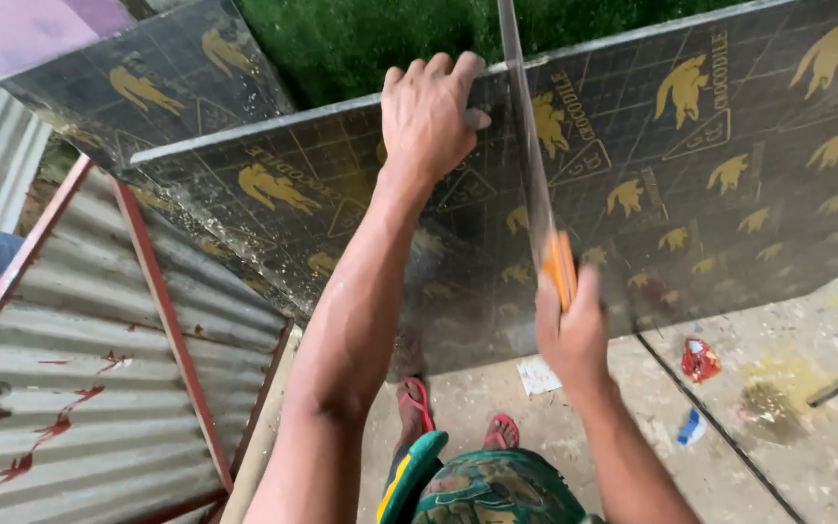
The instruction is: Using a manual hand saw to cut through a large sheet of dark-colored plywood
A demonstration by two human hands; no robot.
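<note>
A large black plywood sheet printed with yellow animal figures lies raised in front of me. My left hand presses flat on it and curls its fingers over the far edge. My right hand is closed around the orange handle of a hand saw. The saw's long blade runs up across the sheet just right of my left hand, blurred by motion.
A corrugated metal panel with a red frame lies at the left. My feet in red sandals stand on a concrete floor with scraps and stains. Green turf lies beyond the sheet.
</note>
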